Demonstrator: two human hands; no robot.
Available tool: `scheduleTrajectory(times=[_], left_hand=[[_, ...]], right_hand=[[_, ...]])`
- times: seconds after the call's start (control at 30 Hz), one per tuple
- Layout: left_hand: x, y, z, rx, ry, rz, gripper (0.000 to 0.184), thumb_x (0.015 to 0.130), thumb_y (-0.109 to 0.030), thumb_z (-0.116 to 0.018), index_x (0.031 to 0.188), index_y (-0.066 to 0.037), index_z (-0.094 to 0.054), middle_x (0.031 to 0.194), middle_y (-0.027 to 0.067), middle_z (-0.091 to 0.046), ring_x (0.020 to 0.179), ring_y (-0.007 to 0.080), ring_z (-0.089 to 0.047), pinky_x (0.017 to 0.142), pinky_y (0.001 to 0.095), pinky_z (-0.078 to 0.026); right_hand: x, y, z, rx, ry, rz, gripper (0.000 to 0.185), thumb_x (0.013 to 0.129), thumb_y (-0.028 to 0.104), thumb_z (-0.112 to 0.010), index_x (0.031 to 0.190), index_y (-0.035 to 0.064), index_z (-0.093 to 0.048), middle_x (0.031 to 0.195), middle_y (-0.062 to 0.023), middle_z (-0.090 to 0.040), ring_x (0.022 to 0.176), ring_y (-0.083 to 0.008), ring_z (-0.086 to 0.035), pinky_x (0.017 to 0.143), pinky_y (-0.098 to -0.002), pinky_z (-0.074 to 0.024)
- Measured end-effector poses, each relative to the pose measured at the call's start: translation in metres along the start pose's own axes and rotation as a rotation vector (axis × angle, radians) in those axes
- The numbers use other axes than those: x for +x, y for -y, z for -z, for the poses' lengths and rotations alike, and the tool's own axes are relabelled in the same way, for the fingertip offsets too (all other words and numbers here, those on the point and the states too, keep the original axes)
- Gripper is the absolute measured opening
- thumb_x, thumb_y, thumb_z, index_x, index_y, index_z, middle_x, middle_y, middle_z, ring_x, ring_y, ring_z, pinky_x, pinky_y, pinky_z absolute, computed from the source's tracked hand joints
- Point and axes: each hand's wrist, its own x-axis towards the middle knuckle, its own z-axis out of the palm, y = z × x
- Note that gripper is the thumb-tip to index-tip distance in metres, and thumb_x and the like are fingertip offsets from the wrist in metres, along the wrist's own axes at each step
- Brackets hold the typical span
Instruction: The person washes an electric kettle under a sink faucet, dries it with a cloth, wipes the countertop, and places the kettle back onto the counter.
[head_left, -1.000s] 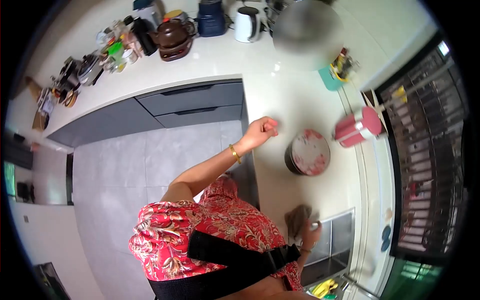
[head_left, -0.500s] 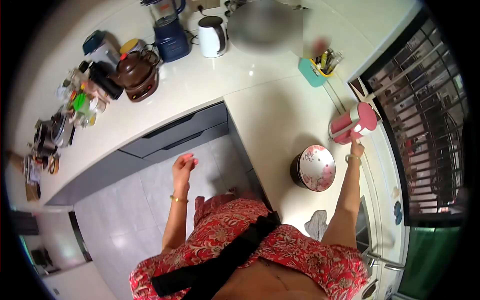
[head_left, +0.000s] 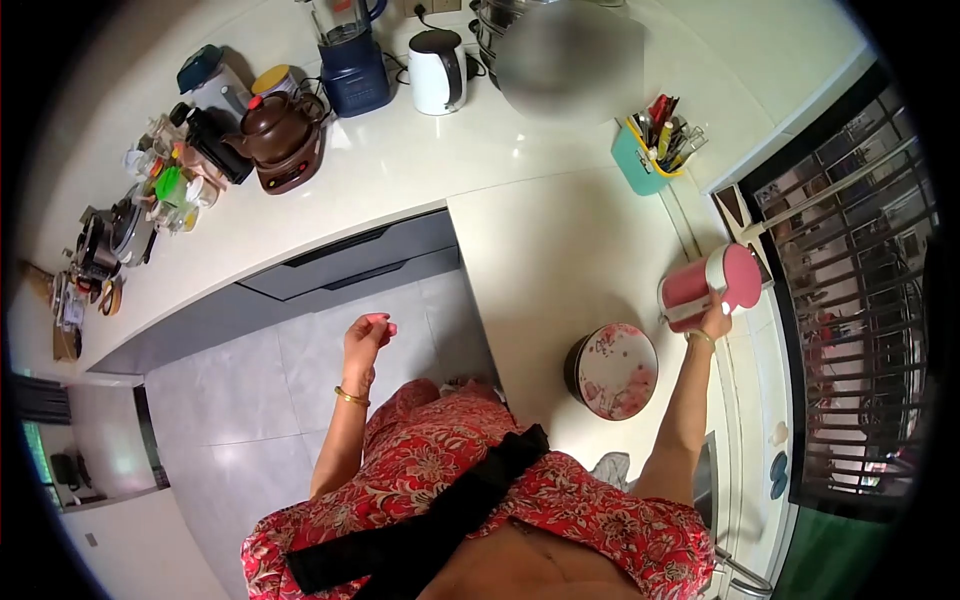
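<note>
My right hand (head_left: 716, 318) is closed round the light handle of a pink kettle (head_left: 688, 293), which leans to the right over the counter by the window. Just left of it, a stack of bowls topped by a floral plate (head_left: 618, 371) stands on the counter. My left hand (head_left: 368, 337) hangs above the floor in front of the drawers, its fingers curled in and nothing visible in them. A grey cloth (head_left: 611, 468) lies near my right forearm, partly hidden by my clothing.
A teal utensil holder (head_left: 641, 166) stands by the window. Along the back counter (head_left: 400, 150) are a white kettle (head_left: 437, 75), a blue blender (head_left: 355, 78), a brown teapot (head_left: 272, 140) and several jars. The sink (head_left: 706, 480) is mostly hidden behind my right arm.
My right hand has moved from beside the cloth to the pink kettle and holds its handle. My left hand has drawn back from the counter to above the floor. The view has shifted.
</note>
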Motion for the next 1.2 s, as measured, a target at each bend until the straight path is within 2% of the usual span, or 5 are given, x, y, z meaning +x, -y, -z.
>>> scheduleTrajectory(times=[0.2, 0.6, 0.8, 0.93, 1.2], left_hand=[[0.001, 0.009, -0.002, 0.131, 0.03, -0.073, 0.012, 0.082, -0.01, -0.049, 0.088, 0.0, -0.053, 0.076, 0.0049, -0.057, 0.071, 0.0119, -0.055, 0.066, 0.0228, -0.044], [0.022, 0.02, 0.01, 0.117, 0.027, -0.129, 0.009, 0.081, -0.005, -0.047, 0.086, 0.001, -0.051, 0.075, 0.0041, -0.056, 0.072, 0.0108, -0.056, 0.065, 0.0223, -0.045], [0.01, 0.031, 0.018, 0.066, -0.102, -0.235, 0.009, 0.081, -0.005, -0.048, 0.086, 0.001, -0.052, 0.075, 0.0045, -0.057, 0.071, 0.0103, -0.056, 0.065, 0.0218, -0.045], [0.013, 0.04, 0.029, -0.06, -0.244, -0.292, 0.009, 0.08, -0.004, -0.049, 0.086, 0.001, -0.053, 0.074, 0.0049, -0.057, 0.069, 0.0108, -0.055, 0.065, 0.0224, -0.045], [0.01, 0.045, 0.051, -0.234, -0.428, -0.306, 0.013, 0.081, -0.007, -0.048, 0.089, 0.0, -0.055, 0.075, 0.0047, -0.058, 0.068, 0.0102, -0.055, 0.062, 0.02, -0.043]], right_hand=[[0.022, 0.01, 0.029, -0.232, -0.149, 0.269, 0.021, 0.057, 0.016, -0.061, 0.06, -0.0027, -0.053, 0.055, -0.0033, -0.05, 0.051, -0.0131, -0.043, 0.046, -0.0312, -0.037], [-0.051, 0.106, -0.038, -0.031, 0.334, 0.402, 0.009, 0.062, 0.006, -0.058, 0.065, -0.0017, -0.055, 0.056, -0.0042, -0.048, 0.051, -0.0124, -0.043, 0.048, -0.0254, -0.0329], [-0.084, 0.11, -0.091, 0.217, 0.702, 0.227, 0.003, 0.068, 0.002, -0.055, 0.067, 0.0003, -0.053, 0.059, -0.001, -0.045, 0.053, -0.0097, -0.041, 0.05, -0.0219, -0.0316], [-0.1, 0.095, -0.144, 0.296, 0.792, 0.178, 0.012, 0.068, 0.003, -0.059, 0.079, 0.0015, -0.054, 0.063, -0.001, -0.05, 0.051, -0.0072, -0.042, 0.046, -0.0182, -0.0322], [-0.152, 0.067, -0.202, 0.346, 0.96, 0.152, 0.016, 0.07, 0.012, -0.062, 0.075, -0.0015, -0.055, 0.058, -0.0014, -0.048, 0.047, -0.0085, -0.041, 0.045, -0.0208, -0.0331]])
